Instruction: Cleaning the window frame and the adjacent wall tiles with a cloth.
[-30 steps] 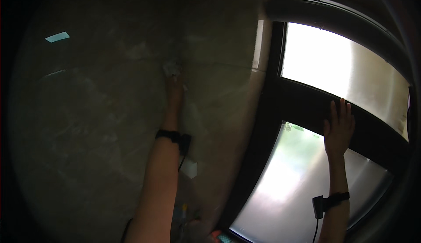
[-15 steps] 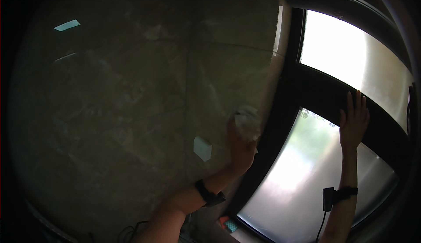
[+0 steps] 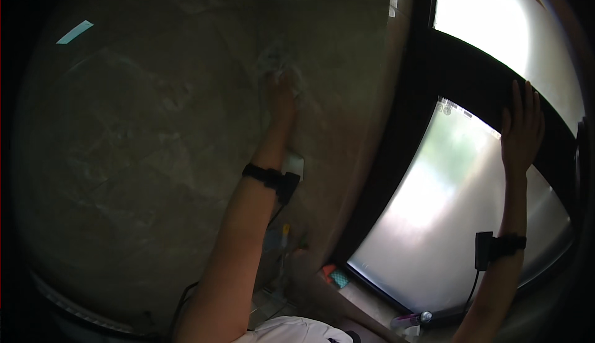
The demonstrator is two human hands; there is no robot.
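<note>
My left hand (image 3: 282,98) is raised against the grey-brown tiled wall (image 3: 149,132). It is closed on a crumpled whitish cloth (image 3: 276,59), pressed to the wall and dim in the low light. Just behind my left wrist a white wall plate (image 3: 299,164) shows in part. Over on the right, my right hand (image 3: 522,133) lies flat with its fingers stretched on the dark window frame (image 3: 471,73), between the upper pane (image 3: 483,11) and the frosted lower pane (image 3: 415,219). It holds nothing.
Below the window, a sill (image 3: 365,303) carries an orange and teal sponge-like item (image 3: 336,277) and a bottle with a purplish body (image 3: 407,320). A yellow-handled tool (image 3: 285,234) is lower down beside my left forearm. Each wrist wears a black strapped device with a cable.
My left hand has moved up and left across the wall with the cloth, away from the window frame. My right hand stays on the frame while the view has shifted.
</note>
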